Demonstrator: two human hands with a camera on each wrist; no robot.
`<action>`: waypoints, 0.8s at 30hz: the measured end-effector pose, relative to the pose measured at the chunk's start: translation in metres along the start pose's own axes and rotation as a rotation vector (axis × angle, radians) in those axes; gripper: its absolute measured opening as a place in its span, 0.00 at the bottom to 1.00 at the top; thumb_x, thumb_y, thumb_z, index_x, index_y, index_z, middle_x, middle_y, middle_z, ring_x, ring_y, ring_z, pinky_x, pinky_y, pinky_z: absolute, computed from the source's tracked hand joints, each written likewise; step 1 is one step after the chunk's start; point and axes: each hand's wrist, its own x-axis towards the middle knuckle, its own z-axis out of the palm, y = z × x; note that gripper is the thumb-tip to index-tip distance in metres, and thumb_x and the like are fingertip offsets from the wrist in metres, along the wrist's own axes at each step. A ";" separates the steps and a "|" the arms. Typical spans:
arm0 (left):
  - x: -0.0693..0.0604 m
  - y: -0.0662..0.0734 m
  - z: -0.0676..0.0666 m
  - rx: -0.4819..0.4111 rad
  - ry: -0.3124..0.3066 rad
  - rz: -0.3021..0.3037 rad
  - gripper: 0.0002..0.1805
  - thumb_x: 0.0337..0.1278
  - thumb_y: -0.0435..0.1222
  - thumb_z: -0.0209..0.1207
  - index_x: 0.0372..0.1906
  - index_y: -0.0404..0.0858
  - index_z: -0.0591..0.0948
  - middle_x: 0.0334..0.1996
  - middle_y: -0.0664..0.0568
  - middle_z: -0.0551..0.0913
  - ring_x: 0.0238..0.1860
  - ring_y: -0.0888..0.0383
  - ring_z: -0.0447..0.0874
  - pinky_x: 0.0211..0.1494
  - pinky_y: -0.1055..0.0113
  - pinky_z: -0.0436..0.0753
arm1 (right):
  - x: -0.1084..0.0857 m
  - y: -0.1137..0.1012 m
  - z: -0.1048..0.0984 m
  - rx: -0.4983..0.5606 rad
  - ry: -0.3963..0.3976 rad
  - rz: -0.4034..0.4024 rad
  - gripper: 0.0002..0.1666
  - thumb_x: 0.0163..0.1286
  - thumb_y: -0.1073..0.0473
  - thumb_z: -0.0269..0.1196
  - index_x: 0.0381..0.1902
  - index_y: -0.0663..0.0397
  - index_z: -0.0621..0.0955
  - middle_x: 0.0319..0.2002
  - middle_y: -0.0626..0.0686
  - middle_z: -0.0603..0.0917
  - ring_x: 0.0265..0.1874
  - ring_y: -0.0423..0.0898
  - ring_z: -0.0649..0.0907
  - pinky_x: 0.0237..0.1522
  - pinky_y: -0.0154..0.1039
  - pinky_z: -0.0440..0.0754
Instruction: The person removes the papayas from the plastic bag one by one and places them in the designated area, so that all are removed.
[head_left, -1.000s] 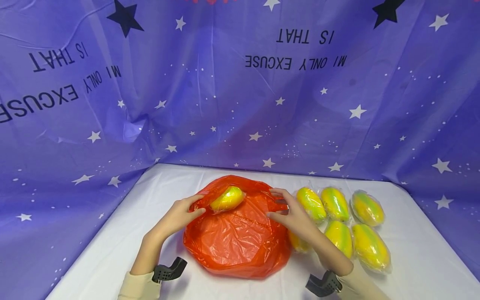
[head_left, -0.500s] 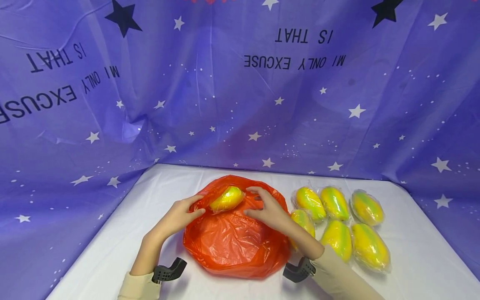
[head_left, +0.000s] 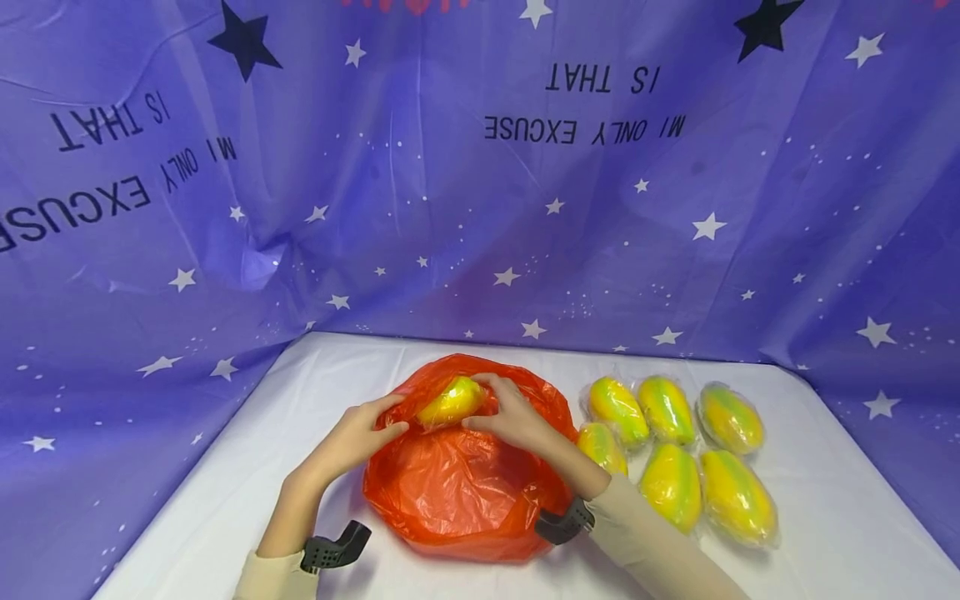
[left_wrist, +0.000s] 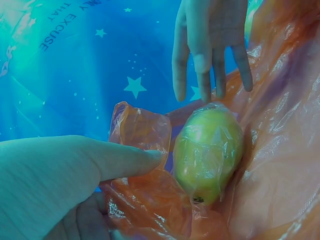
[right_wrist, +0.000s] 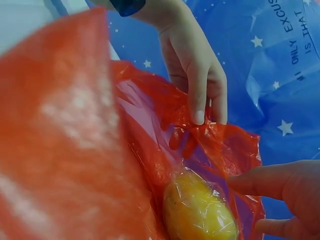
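Note:
A red plastic bag (head_left: 457, 487) lies spread with its mouth wide on the table. A yellow-green mango (head_left: 450, 403) in clear wrap rests in its far left part. My left hand (head_left: 360, 433) pinches the bag's left rim between thumb and fingers, seen also in the right wrist view, where that hand (right_wrist: 192, 65) holds the red film. My right hand (head_left: 513, 414) is over the bag at the mango's right end. In the left wrist view the fingers of the right hand (left_wrist: 210, 45) extend straight down just beyond the mango (left_wrist: 209, 152); whether they touch it cannot be told.
Several wrapped mangoes (head_left: 666, 408) sit on the white table (head_left: 247, 467) right of the bag; the nearest mango (head_left: 602, 447) is close to the bag's edge and the right forearm. A purple star-printed curtain (head_left: 450, 208) hangs behind and at the sides.
My right hand has left the bag's right rim and moved left across the opening to the mango inside. The left hand has stayed on the left rim.

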 end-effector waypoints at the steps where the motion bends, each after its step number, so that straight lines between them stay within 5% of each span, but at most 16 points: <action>1: 0.000 0.000 0.000 -0.003 -0.001 -0.001 0.23 0.62 0.35 0.60 0.61 0.31 0.75 0.55 0.38 0.79 0.58 0.39 0.75 0.61 0.43 0.70 | 0.002 0.000 0.001 0.001 0.000 0.005 0.40 0.57 0.56 0.72 0.65 0.55 0.69 0.63 0.64 0.68 0.61 0.64 0.70 0.58 0.63 0.69; 13: -0.001 0.000 0.000 -0.012 -0.005 -0.005 0.24 0.62 0.36 0.60 0.61 0.32 0.76 0.55 0.38 0.79 0.57 0.40 0.76 0.60 0.44 0.72 | 0.022 -0.003 0.017 -0.049 -0.017 0.041 0.45 0.53 0.48 0.74 0.66 0.53 0.69 0.63 0.62 0.68 0.58 0.57 0.73 0.57 0.54 0.73; 24: -0.002 0.001 -0.001 -0.009 -0.015 -0.028 0.27 0.62 0.36 0.60 0.63 0.28 0.73 0.58 0.35 0.76 0.60 0.38 0.72 0.62 0.43 0.69 | 0.029 0.000 0.033 -0.126 -0.004 -0.029 0.52 0.47 0.48 0.78 0.69 0.52 0.68 0.70 0.63 0.60 0.64 0.64 0.63 0.56 0.62 0.71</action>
